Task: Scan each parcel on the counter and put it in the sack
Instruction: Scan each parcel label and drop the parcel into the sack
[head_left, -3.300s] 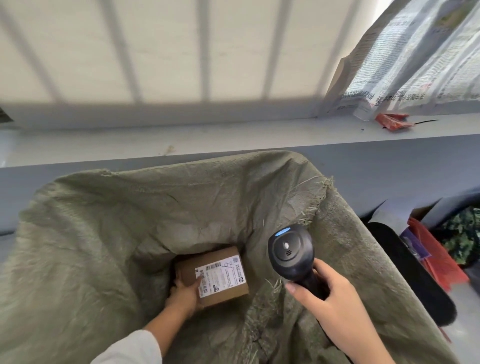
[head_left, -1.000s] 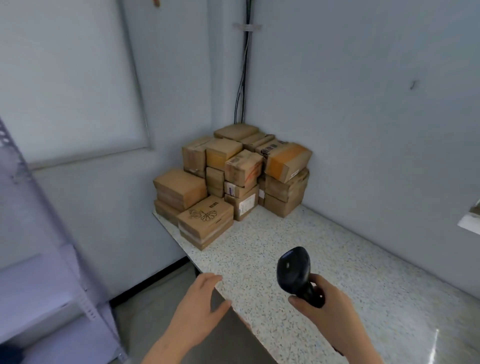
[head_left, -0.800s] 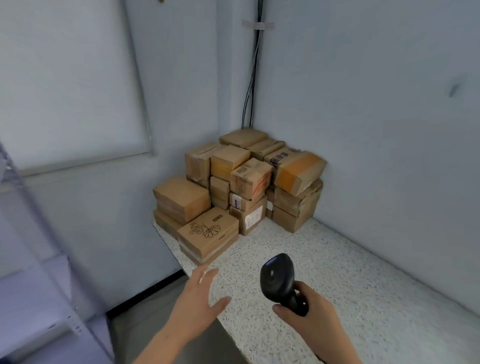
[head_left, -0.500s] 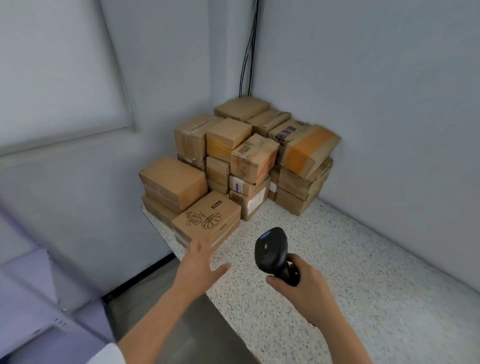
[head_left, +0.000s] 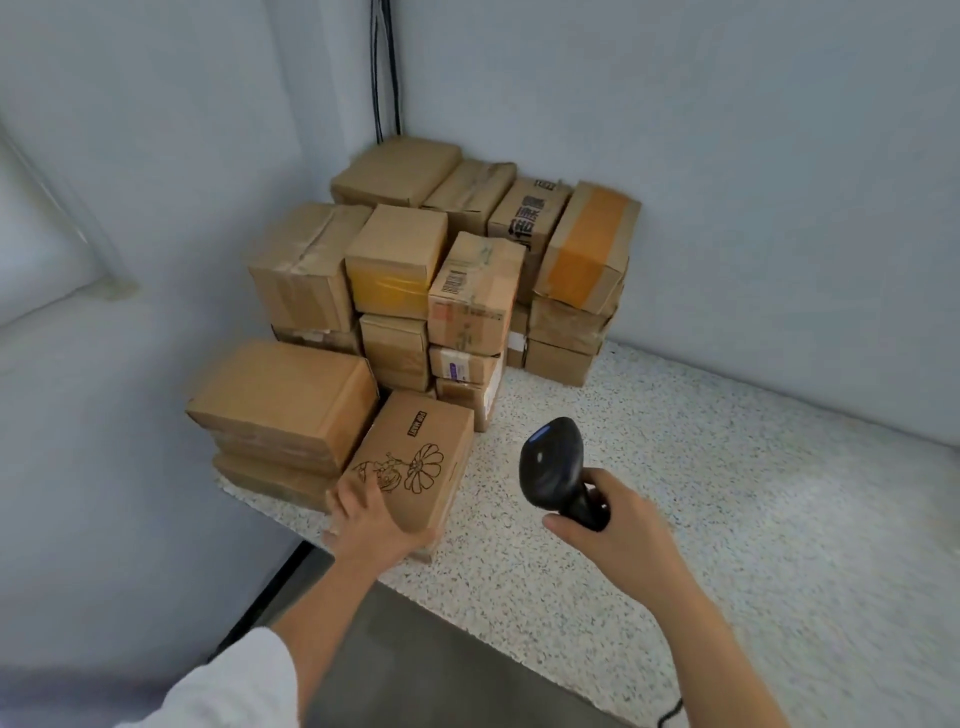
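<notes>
Several brown cardboard parcels (head_left: 467, 270) are stacked in the corner of a speckled counter (head_left: 701, 467). The nearest one is a flat box with a flower drawing (head_left: 421, 457), lying on another box at the counter's front edge. My left hand (head_left: 374, 519) grips its near end, fingers over the top and thumb round the right corner. My right hand (head_left: 618, 530) holds a black handheld scanner (head_left: 553, 467) upright, to the right of that box, its head turned toward the stack. The sack is out of view.
Grey walls close the corner behind the stack, with black cables (head_left: 387, 67) running down it. A larger brown box pile (head_left: 280, 400) sits left of the flower box. The dark floor (head_left: 405, 660) lies below the counter edge. The counter's right part is bare speckled stone.
After placing a parcel in the sack I turned to the counter. My left hand reached forward and took hold of the flower box. The scanner hand stayed raised beside it.
</notes>
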